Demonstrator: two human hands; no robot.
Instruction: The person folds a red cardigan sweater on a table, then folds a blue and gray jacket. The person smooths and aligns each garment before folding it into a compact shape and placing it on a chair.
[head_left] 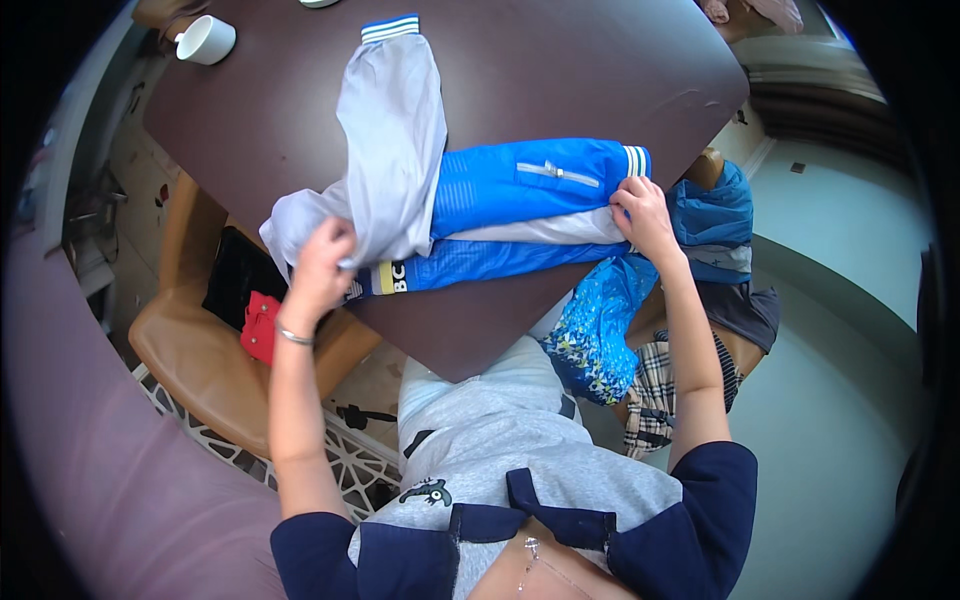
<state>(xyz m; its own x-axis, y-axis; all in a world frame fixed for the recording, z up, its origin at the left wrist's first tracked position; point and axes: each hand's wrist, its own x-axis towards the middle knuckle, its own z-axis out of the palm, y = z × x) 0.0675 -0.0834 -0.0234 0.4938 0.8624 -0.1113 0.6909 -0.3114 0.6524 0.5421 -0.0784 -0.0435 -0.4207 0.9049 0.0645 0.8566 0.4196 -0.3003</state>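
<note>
A white cup [205, 40] sits far off at the top left corner of the dark brown table [560, 70]; below it stands a tan chair [195, 360] with a black thing [235, 275] and a red cloth [262, 328] on its seat. The left hand [322, 265] has a thin bracelet [293, 337] on its wrist; its fingers are curled shut on the grey edge of the blue and grey jacket [470, 205]. The jacket lies folded on the near part of the table; one grey sleeve [392, 130] points up and away. The right hand [645, 215] pinches the jacket's striped end with closed fingers. Just right of that hand, a pile of blue and checked clothes [700, 290] sits on another chair, beside the table edge.
</note>
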